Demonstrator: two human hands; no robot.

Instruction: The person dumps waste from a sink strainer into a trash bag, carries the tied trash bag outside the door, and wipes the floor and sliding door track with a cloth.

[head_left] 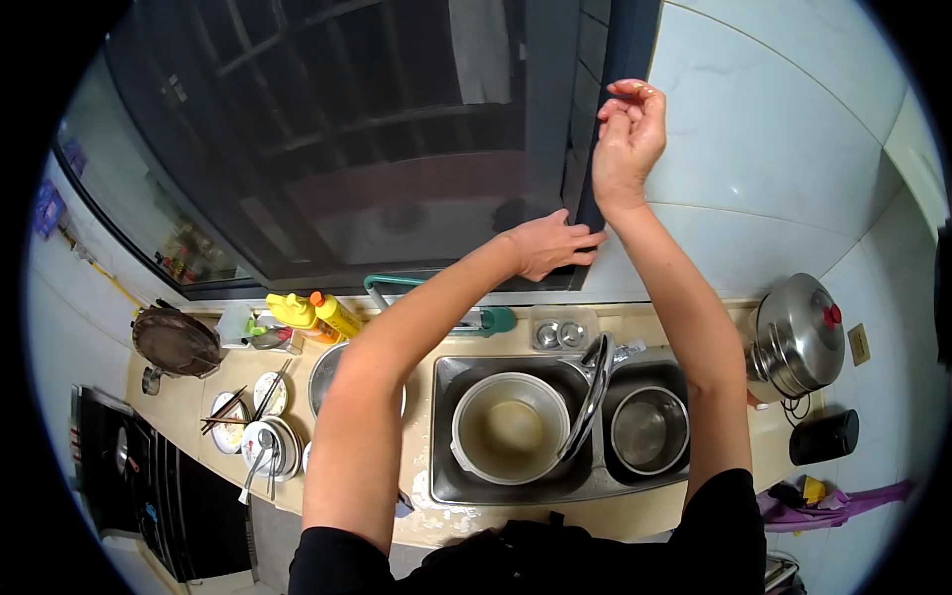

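My left hand [555, 246] reaches over the faucet area to the lower right corner of the dark window frame [555, 149]. Its fingers are stretched and a little apart, at the frame's edge. Higher up, my right hand [632, 144] is raised beside the frame and the tiled wall, wet, its fingers curled in with nothing visible in them. Below my arms is the steel double sink [443, 397]. A large pot [466, 426] with cloudy water stands in the left basin, and a smaller steel pot [650, 431] in the right one. The faucet [595, 392] extends between them.
Stacked bowls [288, 446] with chopsticks and spoons stand on the left counter, near yellow bottles [337, 315] and a dark round pan [177, 340]. On the right are a steel steamer pot [801, 332] with a red knob and a black device [825, 436].
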